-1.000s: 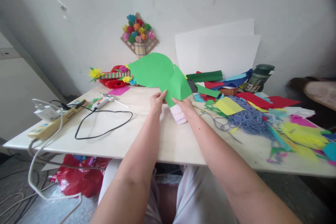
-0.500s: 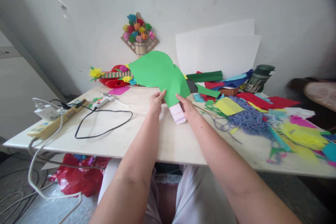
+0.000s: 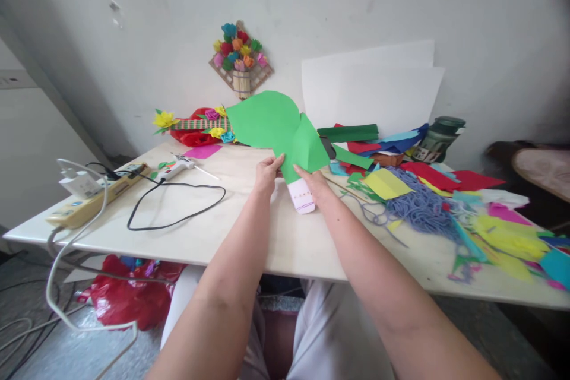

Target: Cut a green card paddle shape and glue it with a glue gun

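A large green paper cut-out with a curved outline is held up above the table between my two hands. Its lower end narrows into a strip, below which a pale pinkish-white piece with small dots and purple lines shows. My left hand pinches the left edge of the narrow part, thumb on top. On the opposite edge, my right hand grips the green sheet near where it meets the pale piece, thumb on the green face. The fingers behind the sheet are hidden.
On the left lie a glue gun with a black cord and a power strip. Blue-grey yarn, coloured paper scraps and a dark green bottle cover the right. A flower-decorated strip and white boards are behind.
The green cut-out and both hands appear slightly lower and further right, as the whole view shifts a little. The right-hand flap now bends more sharply. Both hands keep their hold.
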Available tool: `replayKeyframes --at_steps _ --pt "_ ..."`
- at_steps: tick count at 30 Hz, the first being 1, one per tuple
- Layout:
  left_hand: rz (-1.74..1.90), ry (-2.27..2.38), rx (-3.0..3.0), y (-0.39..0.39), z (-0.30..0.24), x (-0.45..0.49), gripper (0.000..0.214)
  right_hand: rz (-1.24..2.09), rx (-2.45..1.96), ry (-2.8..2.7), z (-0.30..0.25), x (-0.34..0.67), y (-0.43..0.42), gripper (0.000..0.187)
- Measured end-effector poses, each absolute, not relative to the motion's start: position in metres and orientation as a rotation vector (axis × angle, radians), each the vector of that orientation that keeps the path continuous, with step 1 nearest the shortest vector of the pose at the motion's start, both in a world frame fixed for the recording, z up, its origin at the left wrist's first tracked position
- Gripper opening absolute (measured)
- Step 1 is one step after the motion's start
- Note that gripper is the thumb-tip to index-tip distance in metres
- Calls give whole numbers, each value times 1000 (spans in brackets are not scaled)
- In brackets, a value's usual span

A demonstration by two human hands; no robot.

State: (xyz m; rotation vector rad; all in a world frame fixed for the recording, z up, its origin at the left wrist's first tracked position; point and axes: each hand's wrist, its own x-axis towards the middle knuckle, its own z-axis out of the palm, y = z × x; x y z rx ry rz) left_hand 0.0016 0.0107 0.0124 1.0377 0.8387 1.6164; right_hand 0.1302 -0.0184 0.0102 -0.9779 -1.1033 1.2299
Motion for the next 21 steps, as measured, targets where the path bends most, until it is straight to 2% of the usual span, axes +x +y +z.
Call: replayKeyframes --at_steps 8,14,21 --pt "1610 844 1030 10 11 2 39 1250 -963 -1029 9 128 -17 36" --pt "1601 841 994 8 13 3 40 1245 -907 -1026 11 124 -19 38" --pt "1615 821 955 8 13 4 44 1194 -993 -1014 18 123 -25 27"
